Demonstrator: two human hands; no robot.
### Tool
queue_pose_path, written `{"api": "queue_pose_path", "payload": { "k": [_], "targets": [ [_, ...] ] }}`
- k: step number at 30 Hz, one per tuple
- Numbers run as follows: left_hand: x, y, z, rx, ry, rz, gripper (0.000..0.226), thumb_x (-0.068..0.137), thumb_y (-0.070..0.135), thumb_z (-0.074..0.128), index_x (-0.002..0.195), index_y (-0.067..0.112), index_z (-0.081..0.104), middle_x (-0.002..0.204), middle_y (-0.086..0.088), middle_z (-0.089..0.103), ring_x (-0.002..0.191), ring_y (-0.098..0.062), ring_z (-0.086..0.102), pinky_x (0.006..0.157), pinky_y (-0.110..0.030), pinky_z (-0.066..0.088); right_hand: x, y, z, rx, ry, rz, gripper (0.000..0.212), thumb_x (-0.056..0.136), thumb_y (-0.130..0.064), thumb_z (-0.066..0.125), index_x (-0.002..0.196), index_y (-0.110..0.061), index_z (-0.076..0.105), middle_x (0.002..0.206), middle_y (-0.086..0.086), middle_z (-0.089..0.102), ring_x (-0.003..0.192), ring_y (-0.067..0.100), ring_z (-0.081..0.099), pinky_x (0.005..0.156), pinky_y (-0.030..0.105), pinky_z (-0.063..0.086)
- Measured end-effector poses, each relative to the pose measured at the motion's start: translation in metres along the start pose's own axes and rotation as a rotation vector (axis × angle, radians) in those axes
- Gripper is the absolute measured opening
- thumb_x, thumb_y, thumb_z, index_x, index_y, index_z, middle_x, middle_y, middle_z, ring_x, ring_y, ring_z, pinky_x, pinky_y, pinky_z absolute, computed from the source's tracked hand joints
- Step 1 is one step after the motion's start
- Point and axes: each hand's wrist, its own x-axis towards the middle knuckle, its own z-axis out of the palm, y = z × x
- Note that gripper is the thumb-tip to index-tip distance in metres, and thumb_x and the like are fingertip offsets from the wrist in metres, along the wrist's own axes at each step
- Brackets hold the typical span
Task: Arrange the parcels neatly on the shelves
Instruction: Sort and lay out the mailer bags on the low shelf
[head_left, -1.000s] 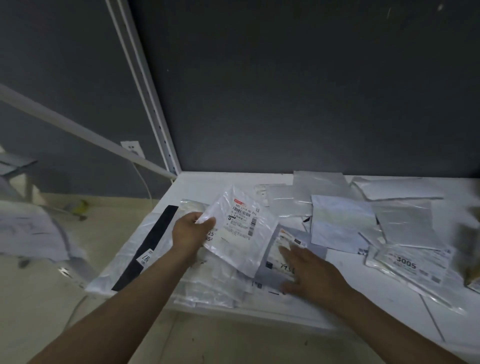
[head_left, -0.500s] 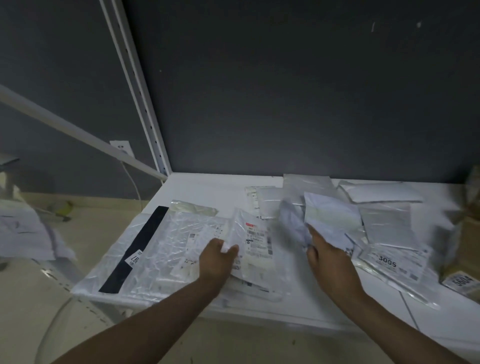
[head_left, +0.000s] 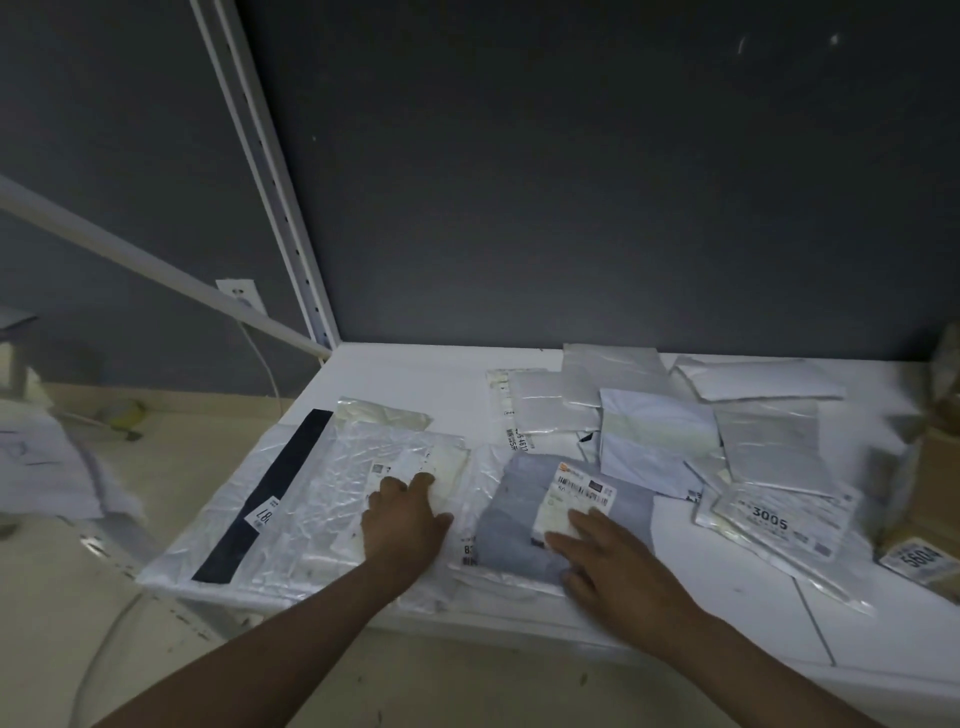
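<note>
Lower centre of the frame: the left hand (head_left: 408, 525) lies flat on a crinkled clear plastic parcel (head_left: 332, 499), fingers straight and gripping nothing. Just right of it, the right hand (head_left: 608, 561) presses on a grey-blue parcel (head_left: 511, 514) with its fingers spread, the fingertips on its white label (head_left: 576, 493). Both parcels lie at the front of the white shelf (head_left: 415, 379), side by side. Further right sit overlapping silver mailers (head_left: 769, 441) and a flat packet marked 3005 (head_left: 769, 519) — and, at the right edge, a box labelled 5604 (head_left: 919, 558).
</note>
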Motion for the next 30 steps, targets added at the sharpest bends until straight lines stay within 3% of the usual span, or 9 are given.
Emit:
{"api": "queue_pose_path", "payload": {
  "k": [2, 6, 12, 15, 17, 19, 22, 26, 30],
  "targets": [
    [-0.001, -0.008, -0.006, 0.009, -0.036, -0.015, 0.061, 0.087, 0.046, 0.062, 0.140, 0.028, 0.038, 0.132, -0.011, 0.044, 0.119, -0.031, 0.048, 0.096, -0.039, 0.044, 0.000, -0.010, 0.000, 0.055, 0.004, -0.011, 0.033, 0.076, -0.043, 0.054, 0.101, -0.033, 0.074, 0.109, 0.005, 0.071, 0.095, 0.023, 0.071, 0.072, 0.030, 0.057],
    [-0.004, -0.018, -0.017, 0.048, -0.023, -0.031, 0.053, 0.087, 0.048, 0.061, 0.135, 0.028, 0.047, 0.136, -0.009, 0.043, 0.122, -0.030, 0.047, 0.098, -0.039, 0.042, 0.010, -0.019, -0.009, 0.132, 0.024, -0.058, 0.029, 0.081, -0.043, 0.049, 0.087, -0.029, 0.074, 0.094, 0.003, 0.068, 0.068, 0.019, 0.066, 0.051, 0.026, 0.053],
    [0.019, 0.009, -0.016, -0.089, 0.193, 0.207, 0.042, 0.092, 0.042, 0.056, 0.129, 0.021, 0.057, 0.137, -0.006, 0.047, 0.122, -0.027, 0.047, 0.103, -0.037, 0.038, 0.031, 0.002, -0.020, 0.252, 0.063, 0.047, 0.041, 0.088, -0.052, 0.042, 0.080, -0.028, 0.074, 0.088, -0.010, 0.067, 0.075, 0.010, 0.061, 0.067, 0.029, 0.047],
    [0.046, 0.037, -0.006, -0.155, 0.155, 0.279, 0.044, 0.092, 0.042, 0.056, 0.132, 0.022, 0.055, 0.138, -0.006, 0.048, 0.124, -0.026, 0.046, 0.104, -0.035, 0.037, 0.042, 0.030, -0.026, 0.206, 0.183, 0.176, 0.024, 0.084, -0.039, 0.056, 0.080, -0.021, 0.072, 0.085, -0.004, 0.069, 0.077, 0.016, 0.063, 0.067, 0.031, 0.050],
    [0.067, 0.058, 0.004, -0.166, 0.085, 0.327, 0.046, 0.093, 0.046, 0.053, 0.134, 0.024, 0.053, 0.138, -0.006, 0.049, 0.124, -0.025, 0.048, 0.104, -0.035, 0.039, 0.047, 0.055, -0.021, 0.081, 0.130, 0.254, 0.022, 0.075, -0.033, 0.060, 0.080, -0.016, 0.073, 0.089, 0.008, 0.071, 0.079, 0.028, 0.068, 0.066, 0.038, 0.056],
    [0.089, 0.076, 0.015, -0.158, 0.006, 0.376, 0.048, 0.093, 0.049, 0.051, 0.134, 0.026, 0.052, 0.137, -0.003, 0.049, 0.124, -0.025, 0.049, 0.103, -0.035, 0.040, 0.050, 0.081, -0.010, -0.014, -0.017, 0.335, 0.036, 0.076, -0.039, 0.051, 0.088, -0.016, 0.075, 0.103, 0.017, 0.070, 0.089, 0.037, 0.068, 0.070, 0.046, 0.057],
    [0.114, 0.098, 0.028, -0.037, -0.046, 0.418, 0.055, 0.093, 0.047, 0.054, 0.142, 0.024, 0.043, 0.144, -0.003, 0.044, 0.128, -0.023, 0.045, 0.107, -0.033, 0.037, 0.049, 0.109, 0.014, -0.073, -0.167, 0.375, 0.050, 0.081, -0.052, 0.038, 0.099, -0.023, 0.075, 0.112, 0.015, 0.069, 0.098, 0.037, 0.068, 0.075, 0.050, 0.056],
    [0.143, 0.119, 0.040, 0.027, -0.116, 0.490, 0.064, 0.092, 0.046, 0.056, 0.148, 0.022, 0.036, 0.155, -0.002, 0.032, 0.140, -0.019, 0.031, 0.113, -0.027, 0.022, 0.047, 0.126, 0.025, -0.087, -0.159, 0.366, 0.070, 0.099, -0.053, 0.008, 0.104, -0.030, 0.074, 0.111, 0.007, 0.071, 0.099, 0.030, 0.069, 0.080, 0.050, 0.055],
    [0.156, 0.128, 0.032, 0.116, -0.001, 0.575, 0.038, 0.096, 0.037, 0.052, 0.130, 0.021, 0.058, 0.134, -0.003, 0.058, 0.120, -0.021, 0.053, 0.098, -0.028, 0.040, 0.050, 0.136, 0.023, -0.110, -0.118, 0.423, 0.071, 0.101, -0.045, 0.005, 0.101, -0.030, 0.075, 0.111, 0.006, 0.071, 0.101, 0.029, 0.068, 0.092, 0.047, 0.043]
  ]
}}
